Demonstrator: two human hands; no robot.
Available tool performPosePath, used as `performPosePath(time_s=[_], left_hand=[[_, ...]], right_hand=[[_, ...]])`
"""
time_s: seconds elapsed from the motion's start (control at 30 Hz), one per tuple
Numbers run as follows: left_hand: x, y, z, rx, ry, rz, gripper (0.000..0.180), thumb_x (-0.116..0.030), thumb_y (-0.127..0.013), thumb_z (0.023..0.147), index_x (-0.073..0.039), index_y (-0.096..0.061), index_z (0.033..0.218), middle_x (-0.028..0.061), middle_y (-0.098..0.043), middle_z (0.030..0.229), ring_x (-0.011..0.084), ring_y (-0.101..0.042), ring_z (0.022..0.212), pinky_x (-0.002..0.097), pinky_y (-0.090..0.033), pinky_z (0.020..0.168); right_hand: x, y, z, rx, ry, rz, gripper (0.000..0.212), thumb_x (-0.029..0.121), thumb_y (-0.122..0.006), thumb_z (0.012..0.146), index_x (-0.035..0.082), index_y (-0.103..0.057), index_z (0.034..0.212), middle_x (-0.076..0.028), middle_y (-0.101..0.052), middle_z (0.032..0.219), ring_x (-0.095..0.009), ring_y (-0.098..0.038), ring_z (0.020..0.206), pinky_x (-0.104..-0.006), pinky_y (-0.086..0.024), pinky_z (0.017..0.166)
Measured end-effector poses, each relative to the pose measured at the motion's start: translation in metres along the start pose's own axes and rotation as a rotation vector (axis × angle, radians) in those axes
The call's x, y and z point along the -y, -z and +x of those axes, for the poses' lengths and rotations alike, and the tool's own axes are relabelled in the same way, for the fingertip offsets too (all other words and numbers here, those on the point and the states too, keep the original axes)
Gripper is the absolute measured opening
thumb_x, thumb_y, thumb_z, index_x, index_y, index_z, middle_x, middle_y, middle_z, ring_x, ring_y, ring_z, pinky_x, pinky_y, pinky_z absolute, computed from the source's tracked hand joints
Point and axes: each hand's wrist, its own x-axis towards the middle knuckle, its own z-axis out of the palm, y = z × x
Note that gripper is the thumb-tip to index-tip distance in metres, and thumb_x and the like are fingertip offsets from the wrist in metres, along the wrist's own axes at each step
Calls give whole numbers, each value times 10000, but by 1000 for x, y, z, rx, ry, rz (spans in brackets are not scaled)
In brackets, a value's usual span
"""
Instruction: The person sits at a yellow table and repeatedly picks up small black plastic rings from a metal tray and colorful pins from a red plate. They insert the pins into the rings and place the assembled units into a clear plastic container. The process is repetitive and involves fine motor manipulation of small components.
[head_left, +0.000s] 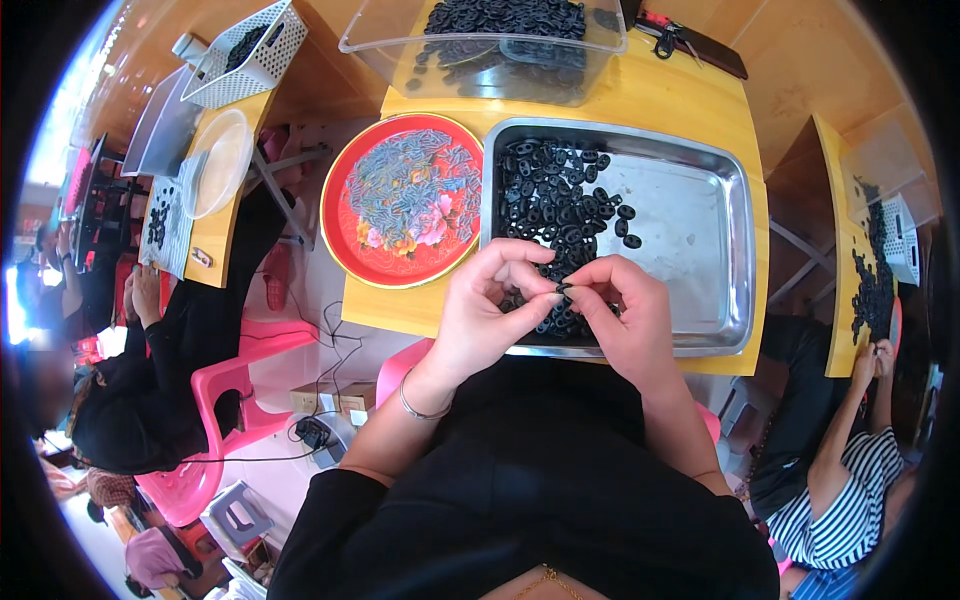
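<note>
My left hand (490, 305) and my right hand (625, 310) meet over the near edge of a metal tray (735, 335). Thumbs and forefingers of both pinch one small black oval piece (563, 288) between them; its detail is mostly hidden by the fingertips. Many similar black oval pieces with holes (545, 205) lie heaped in the tray's left half, a few strewn toward its middle. Left of the tray stands a round red plate (335, 205) with a flower pattern, strewn with many small grey slender pieces (415, 175).
A clear plastic bin (480, 75) of black pieces stands behind the tray on the yellow table (410, 315). A dark case with tools (695, 45) lies at the back right. Co-workers sit at tables on both sides; a pink chair (220, 400) stands at left, cables on the floor.
</note>
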Motion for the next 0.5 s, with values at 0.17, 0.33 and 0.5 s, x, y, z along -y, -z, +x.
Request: performPosePath(time_s=[0.17, 0.33, 0.5], left_hand=[[-3, -4, 4, 13, 25, 25, 459, 122, -639, 700, 7, -463, 1108, 30, -581, 791, 84, -561, 773, 224, -457, 724], [4, -5, 9, 38, 44, 166, 476, 71, -675, 695, -19, -474, 1118, 29, -577, 844, 87, -556, 798, 229, -453, 706], [9, -16, 22, 220, -105, 728, 315, -30, -710, 655, -40, -582, 943, 60, -580, 803, 180, -566, 751, 294, -445, 676]], right_hand=[[-9, 1, -2, -38, -133, 289, 61, 28, -571, 823, -1, -559, 876, -41, -599, 780, -81, -569, 666, -211, -463, 595], [-16, 12, -5, -47, -173, 385, 64, 35, -544, 847, 6, -531, 903, -55, -605, 796, -91, -576, 683, -208, -471, 613], [-25, 44, -12, -139, -189, 356, 68, 4, -547, 836, -3, -541, 904, -82, -613, 808, -116, -600, 723, -222, -490, 653]])
